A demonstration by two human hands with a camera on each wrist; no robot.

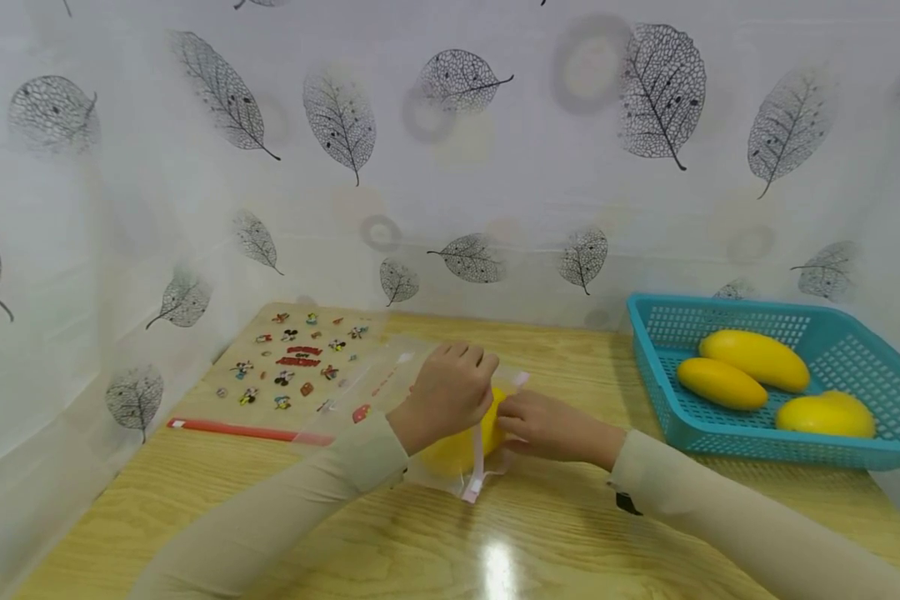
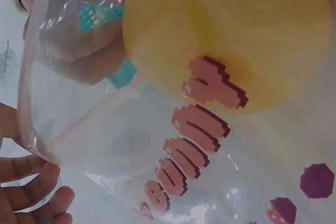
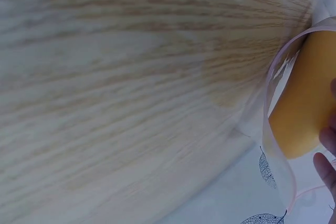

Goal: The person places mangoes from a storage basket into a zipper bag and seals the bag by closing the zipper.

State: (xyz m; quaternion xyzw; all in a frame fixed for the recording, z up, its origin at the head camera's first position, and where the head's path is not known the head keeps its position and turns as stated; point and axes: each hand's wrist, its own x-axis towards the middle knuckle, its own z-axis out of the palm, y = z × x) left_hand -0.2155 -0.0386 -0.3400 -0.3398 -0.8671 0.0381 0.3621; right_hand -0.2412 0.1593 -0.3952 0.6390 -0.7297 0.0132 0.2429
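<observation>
A clear zip bag (image 1: 435, 483) with a pale pink zip strip lies at the middle of the table, and a yellow mango (image 1: 450, 454) is inside it. Pink BUNNY lettering (image 2: 197, 124) runs across the bag in the left wrist view. With its fingertips, my left hand (image 1: 450, 392) pinches the rim of the bag's mouth. My right hand (image 1: 543, 425) reaches in at the mouth from the right and grips the mango's near end. Through the film, the left wrist view shows that hand's curled fingers (image 2: 84, 40) against the fruit. The right wrist view shows the mouth standing open around the mango (image 3: 304, 103).
A turquoise basket (image 1: 648, 375) holding several yellow mangoes (image 1: 753, 360) stands at the right. Flat at the back left lies another clear bag (image 1: 270, 371) with cartoon prints and a red zip strip (image 1: 232, 429). A leaf-patterned white sheet (image 1: 495, 192) hangs behind the wooden table.
</observation>
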